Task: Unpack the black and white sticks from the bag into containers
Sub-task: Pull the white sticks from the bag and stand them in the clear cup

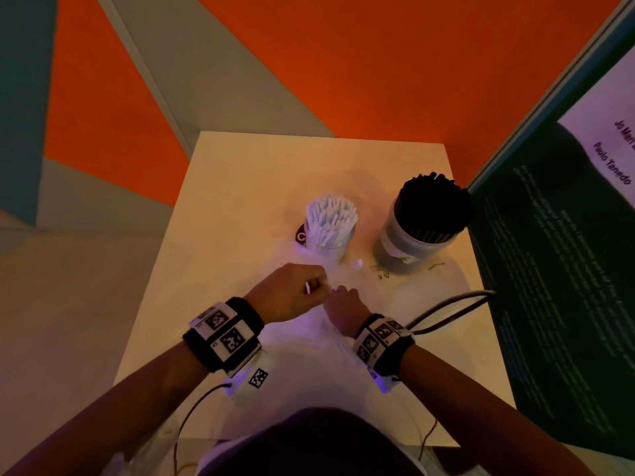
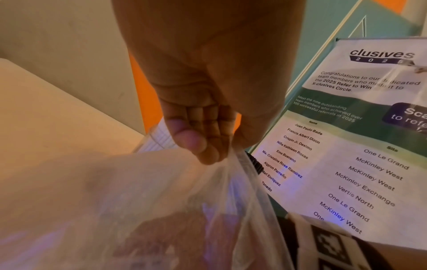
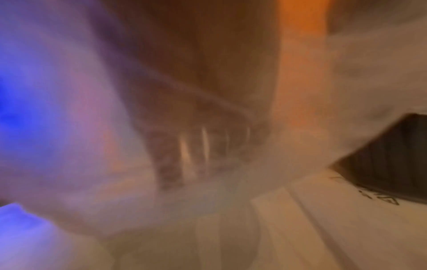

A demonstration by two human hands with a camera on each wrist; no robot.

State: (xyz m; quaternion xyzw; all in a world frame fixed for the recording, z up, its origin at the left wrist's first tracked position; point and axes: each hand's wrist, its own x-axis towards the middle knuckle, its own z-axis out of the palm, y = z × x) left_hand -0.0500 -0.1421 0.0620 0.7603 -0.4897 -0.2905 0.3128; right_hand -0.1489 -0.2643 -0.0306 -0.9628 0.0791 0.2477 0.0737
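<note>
A clear plastic bag [image 1: 309,341] lies crumpled on the cream table [image 1: 240,201] in front of me. My left hand [image 1: 295,290] pinches the bag's [image 2: 138,191] upper edge between thumb and curled fingers [image 2: 203,142]; a thin white sliver, maybe a stick [image 1: 307,286], shows at its knuckles. My right hand [image 1: 343,304] reaches into the bag beside the left hand. Its fingers [image 3: 196,146] are blurred behind plastic, so their grip is unreadable. A clear cup of white sticks [image 1: 330,218] and a larger tub of black sticks [image 1: 433,204] stand just beyond the hands.
A green and white poster board [image 1: 549,235] stands along the table's right edge, close to the black tub. A dark cable [image 1: 446,304] loops over the table at my right wrist. Orange and grey floor lies beyond the far table edge.
</note>
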